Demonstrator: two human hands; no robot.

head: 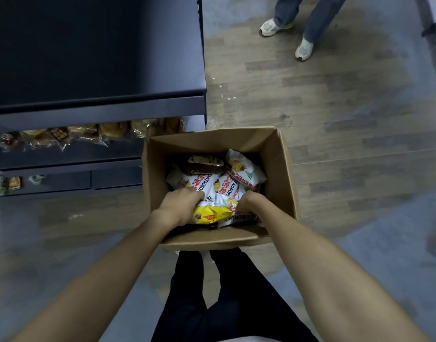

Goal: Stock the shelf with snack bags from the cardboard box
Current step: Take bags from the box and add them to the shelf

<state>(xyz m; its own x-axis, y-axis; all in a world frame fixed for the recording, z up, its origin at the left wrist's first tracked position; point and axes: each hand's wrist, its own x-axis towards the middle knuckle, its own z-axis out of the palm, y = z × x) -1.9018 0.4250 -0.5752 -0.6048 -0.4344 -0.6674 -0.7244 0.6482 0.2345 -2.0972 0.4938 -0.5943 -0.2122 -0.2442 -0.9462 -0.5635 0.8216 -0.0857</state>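
An open cardboard box (283, 169) stands on the floor right in front of my legs. Inside lie several snack bags (244, 174), mostly white with red lettering, plus a brown one at the back. Both my hands are down in the near end of the box. My left hand (180, 206) grips a yellow snack bag (212, 213) from the left. On that pile's right side, my right hand (249, 202) closes on the bags, its fingertips hidden among them. The dark shelf unit (96, 112) stands to the left of the box.
The top shelf board is bare; the lower shelf (71, 154) carries a row of wrapped bread packs (88, 133), with a few more packs on the shelf below at far left. Another person's legs and white shoes (303, 49) stand on the wooden floor beyond the box.
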